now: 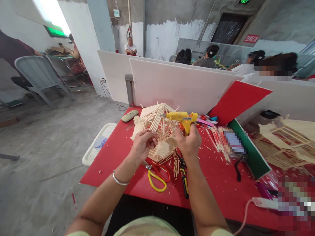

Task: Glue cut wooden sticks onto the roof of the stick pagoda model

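My right hand (190, 141) is wrapped round the handle of a yellow glue gun (180, 116), whose nozzle points left over a model built of pale wooden sticks (163, 149). My left hand (145, 142) is closed in a pinch at the model's near left side; whatever lies between its fingertips is too small to make out. Sloping, roof-like panels of sticks form the top of the model, with open stick framework under them. Just below it lie scissors (157, 182) with red and yellow handles, and pliers (184, 183) with black and yellow grips.
Loose sticks (218, 141), a phone (235, 142) and a green board (249, 150) are on the right of the red table (110, 164). A glasses case (130, 115) lies at the back left. White partition boards (172, 85) stand behind; several people sit beyond.
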Demonstrator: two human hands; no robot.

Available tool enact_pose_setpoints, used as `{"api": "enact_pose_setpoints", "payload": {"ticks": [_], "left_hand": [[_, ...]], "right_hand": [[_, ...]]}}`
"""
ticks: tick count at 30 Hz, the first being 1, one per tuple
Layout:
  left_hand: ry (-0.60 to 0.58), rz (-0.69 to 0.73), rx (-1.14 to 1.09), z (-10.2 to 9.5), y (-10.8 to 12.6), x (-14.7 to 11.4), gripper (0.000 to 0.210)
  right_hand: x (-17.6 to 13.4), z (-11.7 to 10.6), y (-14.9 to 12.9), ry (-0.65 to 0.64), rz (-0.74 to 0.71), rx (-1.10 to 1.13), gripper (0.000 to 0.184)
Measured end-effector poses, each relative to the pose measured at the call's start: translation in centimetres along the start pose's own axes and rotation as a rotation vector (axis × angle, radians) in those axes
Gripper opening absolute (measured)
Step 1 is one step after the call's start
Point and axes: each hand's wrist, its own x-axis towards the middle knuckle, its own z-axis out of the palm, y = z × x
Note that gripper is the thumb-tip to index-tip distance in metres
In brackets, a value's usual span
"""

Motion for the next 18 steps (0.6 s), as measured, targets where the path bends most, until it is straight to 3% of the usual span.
{"api": "enact_pose_setpoints", "payload": {"ticks": [18], "left_hand": [[0.009, -0.004, 0.024, 0.02, -0.04, 0.11, 0.026]], "right_hand": [[-0.09, 0.61, 0.09, 0.048, -0.010, -0.026, 0.043]]}}
